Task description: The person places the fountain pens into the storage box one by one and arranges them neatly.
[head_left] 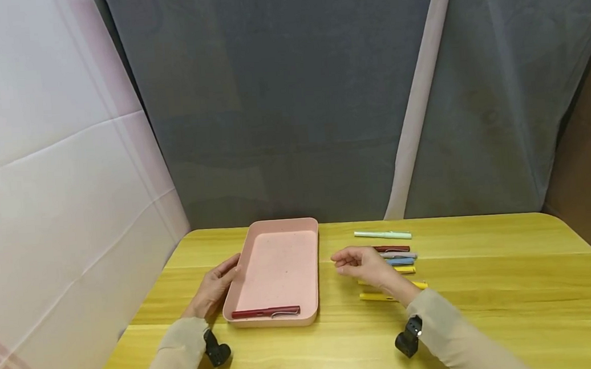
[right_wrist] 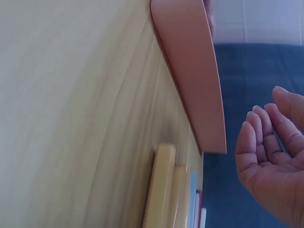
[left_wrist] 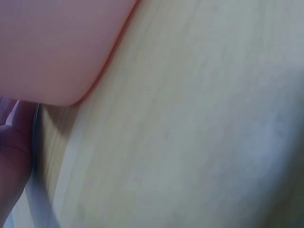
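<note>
wood-grain worktop [head_left: 358, 351]; left hand [head_left: 212, 287], fingers extended, touches pink tray [head_left: 285, 259] side, red pen [head_left: 253, 313] inside, near end; right hand [head_left: 367, 264] released beside loose pens [head_left: 386, 235], any lettering too small to read.

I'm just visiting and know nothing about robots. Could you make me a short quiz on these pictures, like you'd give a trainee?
1. True or false: the right hand is holding something.
2. What colour is the pen in the pink tray? A: blue. B: red. C: yellow.
3. Fill in the blank: farthest back on the table lies a pale (blank) pen.

Key: 1. False, it is empty. 2. B. 3. Green.
</note>
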Tool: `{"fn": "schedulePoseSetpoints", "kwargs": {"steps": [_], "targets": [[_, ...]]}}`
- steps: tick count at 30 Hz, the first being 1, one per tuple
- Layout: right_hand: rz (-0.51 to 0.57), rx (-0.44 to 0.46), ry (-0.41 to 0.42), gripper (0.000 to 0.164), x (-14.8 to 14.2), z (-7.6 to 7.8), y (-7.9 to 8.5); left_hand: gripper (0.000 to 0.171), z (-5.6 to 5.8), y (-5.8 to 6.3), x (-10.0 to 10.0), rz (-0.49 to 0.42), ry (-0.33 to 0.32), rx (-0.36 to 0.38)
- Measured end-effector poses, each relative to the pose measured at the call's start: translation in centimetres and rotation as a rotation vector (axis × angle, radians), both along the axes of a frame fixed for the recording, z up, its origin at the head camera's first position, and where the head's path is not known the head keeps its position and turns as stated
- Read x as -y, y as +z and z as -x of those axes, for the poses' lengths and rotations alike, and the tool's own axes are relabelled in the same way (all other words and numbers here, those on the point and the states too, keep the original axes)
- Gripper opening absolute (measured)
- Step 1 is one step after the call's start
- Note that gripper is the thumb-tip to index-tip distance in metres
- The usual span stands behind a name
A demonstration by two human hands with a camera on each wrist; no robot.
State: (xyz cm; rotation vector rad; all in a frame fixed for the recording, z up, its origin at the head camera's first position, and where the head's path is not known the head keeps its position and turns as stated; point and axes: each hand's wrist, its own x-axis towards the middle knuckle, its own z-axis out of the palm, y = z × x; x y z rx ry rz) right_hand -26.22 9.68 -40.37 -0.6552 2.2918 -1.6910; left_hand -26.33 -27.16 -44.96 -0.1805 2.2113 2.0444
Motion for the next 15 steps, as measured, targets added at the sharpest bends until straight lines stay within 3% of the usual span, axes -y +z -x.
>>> {"fn": "schedulePoseSetpoints", "kwargs": {"steps": [8, 15], "targets": [[-0.019, 0.034, -0.044, 0.037, -3.0, 0.1, -0.1, 0.059, 0.2, 0.1, -0.2, -0.024, -0.009, 0.003], [-0.067, -0.006, -0.087, 0.034, -6.0, 0.0, -0.3, 0.06, 0.0, 0.0, -0.3, -0.046, -0.008, 0.019]]}}
